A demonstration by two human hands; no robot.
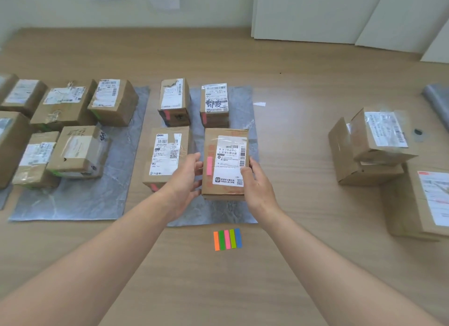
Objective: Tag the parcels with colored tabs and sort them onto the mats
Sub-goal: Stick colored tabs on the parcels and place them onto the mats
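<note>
A pink-tabbed parcel (226, 165) is held at the middle mat's (218, 214) near right part, clasped at its left side by the left grip (187, 180) and at its right by the right grip (257, 187); colored tabs (227, 239) are laid just beside the mat

Landmark: tab strip (227, 239). On its near side and to either side of it the table (243, 289) was bare and open, crossed only by two forearms (109, 252) flanking the strip. Just beyond it, the middle mat (218, 214) held four parcels with narrow gaps. The front parcel (226, 165) was gripped by left hand (184, 180) and right hand (257, 187), flanks blocked. Beyond-left, the left mat (73, 204) was crowded with boxes, near edge free. Right of the strip was open wood up to the loose stack (379, 143).
</note>
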